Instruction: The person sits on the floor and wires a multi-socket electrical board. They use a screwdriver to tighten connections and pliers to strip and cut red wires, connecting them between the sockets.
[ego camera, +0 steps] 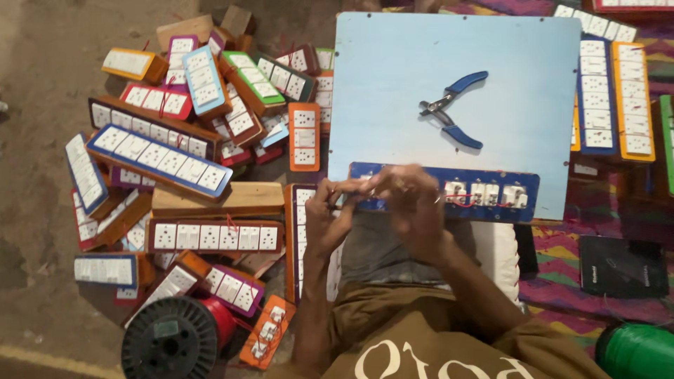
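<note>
The person is sitting on the floor, leaning over a small light blue table [393, 77]. A long blue switch board [491, 193] is lying along the table's near edge, its back facing up, with white switch modules and thin red wire showing toward its right end. Both hands are working at the board's left part. The left hand [326, 214] is pinching something small at the board's left end, fingers curled together; what it is pinching is too small to tell. The right hand [414, 203] is resting over the board's middle with fingers bent down onto it, covering that stretch, so I cannot tell whether it is gripping a wire or only pressing.

A pair of blue-handled pliers [449, 109] is lying on the table, well apart from the hands, handles spread.

To the left, a heap of finished switch boards [175, 147] with blue, orange, green, purple and red rims is covering the floor. A black spool [172, 347] carrying red wire is standing near the person's left elbow. More boards [614, 95] are stacked to the right of the table, and a green spool [635, 351] is sitting at the lower right corner, beside a dark flat packet [621, 267] on a patterned mat.
</note>
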